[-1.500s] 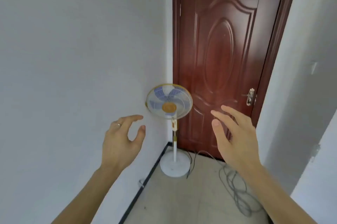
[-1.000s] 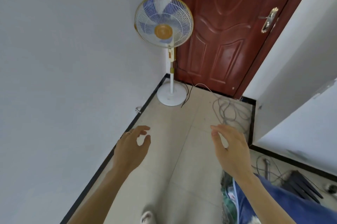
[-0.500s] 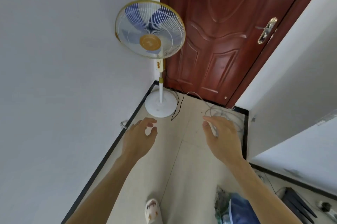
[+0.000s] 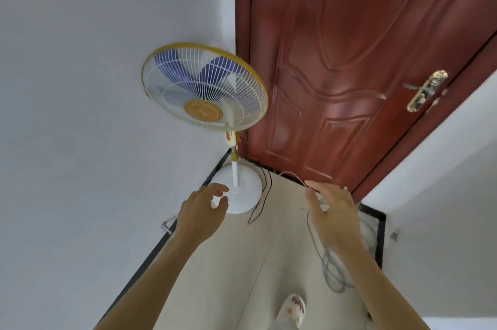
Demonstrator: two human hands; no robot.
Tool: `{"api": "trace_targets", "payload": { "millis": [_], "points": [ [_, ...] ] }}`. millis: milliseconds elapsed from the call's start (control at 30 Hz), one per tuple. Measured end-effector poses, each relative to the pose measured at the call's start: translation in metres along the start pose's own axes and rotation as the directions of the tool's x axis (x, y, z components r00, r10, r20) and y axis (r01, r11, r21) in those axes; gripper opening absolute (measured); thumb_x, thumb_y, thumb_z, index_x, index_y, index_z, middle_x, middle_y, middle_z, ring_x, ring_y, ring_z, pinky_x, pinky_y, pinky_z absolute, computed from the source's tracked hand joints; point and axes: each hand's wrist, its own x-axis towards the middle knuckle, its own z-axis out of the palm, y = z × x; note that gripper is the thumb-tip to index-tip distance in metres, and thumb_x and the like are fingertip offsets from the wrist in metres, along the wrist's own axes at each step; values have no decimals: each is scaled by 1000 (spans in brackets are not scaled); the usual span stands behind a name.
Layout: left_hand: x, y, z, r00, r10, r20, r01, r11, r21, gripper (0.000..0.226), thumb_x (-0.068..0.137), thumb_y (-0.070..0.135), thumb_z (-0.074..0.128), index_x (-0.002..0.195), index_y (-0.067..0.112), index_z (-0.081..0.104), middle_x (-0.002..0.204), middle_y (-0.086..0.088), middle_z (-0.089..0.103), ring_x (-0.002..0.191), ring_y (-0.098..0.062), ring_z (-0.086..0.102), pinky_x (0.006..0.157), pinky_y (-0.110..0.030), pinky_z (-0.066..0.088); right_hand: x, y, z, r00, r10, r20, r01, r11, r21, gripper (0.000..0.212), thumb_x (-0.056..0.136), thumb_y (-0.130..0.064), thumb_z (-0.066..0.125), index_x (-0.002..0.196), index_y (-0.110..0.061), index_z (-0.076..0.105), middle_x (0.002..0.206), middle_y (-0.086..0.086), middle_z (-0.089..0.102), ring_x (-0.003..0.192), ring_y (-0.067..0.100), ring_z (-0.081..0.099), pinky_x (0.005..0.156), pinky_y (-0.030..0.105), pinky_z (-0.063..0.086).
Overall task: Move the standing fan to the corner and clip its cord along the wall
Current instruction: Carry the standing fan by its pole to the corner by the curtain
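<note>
The standing fan [image 4: 205, 87] with a yellow rim, blue blades and a round white base [image 4: 243, 187] stands upright in the corner between the white left wall and the red door. Its dark cord [image 4: 262, 200] trails off the base onto the floor. My left hand [image 4: 203, 212] hovers just short of the base, fingers curled apart, holding nothing. My right hand [image 4: 333, 211] reaches forward over the floor, fingers spread, empty. A grey coil of cable [image 4: 329, 267] lies on the tiles under my right forearm.
A red wooden door [image 4: 349, 60] with a brass handle [image 4: 426, 90] fills the far wall. A small metal clip [image 4: 166, 226] sits on the left wall just above the black skirting. My slippered foot [image 4: 293, 308] is at the bottom.
I have stepped closer to the fan, which now looks bigger. Both hands have reached forward toward its base. The blue clutter at the lower right has dropped out of view.
</note>
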Motion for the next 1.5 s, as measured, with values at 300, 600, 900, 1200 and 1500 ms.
{"api": "trace_targets", "payload": {
  "millis": [300,600,900,1200,1500],
  "points": [
    [111,79,19,960,-212,-184,197,976,-98,17,93,35,59,108,43,61,109,15,69,94,-8,60,75,-27,48,192,16,-10,976,-162,148,150,984,92,29,96,-39,55,119,-32,71,117,-17,69,114,12,52,91,15,34],
    [219,98,-5,768,-319,-556,155,934,-322,37,94,35,61,129,30,49,130,-1,57,107,-18,58,87,-40,50,362,-12,33,893,-356,276,312,931,192,36,100,-43,46,127,-29,66,123,-14,67,115,4,53,98,23,39],
    [297,119,-35,525,-599,-604,51,731,-680,56,92,60,49,135,27,37,136,-9,47,118,-22,54,100,-43,45,476,-44,90,801,-401,444,296,911,288,49,96,-56,46,134,-27,59,128,-11,63,119,8,55,104,36,45],
    [325,154,-55,443,-708,-550,164,667,-726,103,58,84,62,143,40,24,133,0,35,130,-28,44,108,-49,39,577,-135,205,609,-367,704,43,901,432,91,77,-83,43,152,-33,32,159,3,37,142,25,39,108,40,35],
    [341,170,-45,415,-733,-539,175,646,-743,107,56,44,85,139,49,18,123,1,59,93,-18,72,82,-47,60,592,-159,247,353,-270,896,-408,817,407,66,66,-67,71,120,-33,55,125,3,59,108,31,62,69,43,56]
  ]
}}
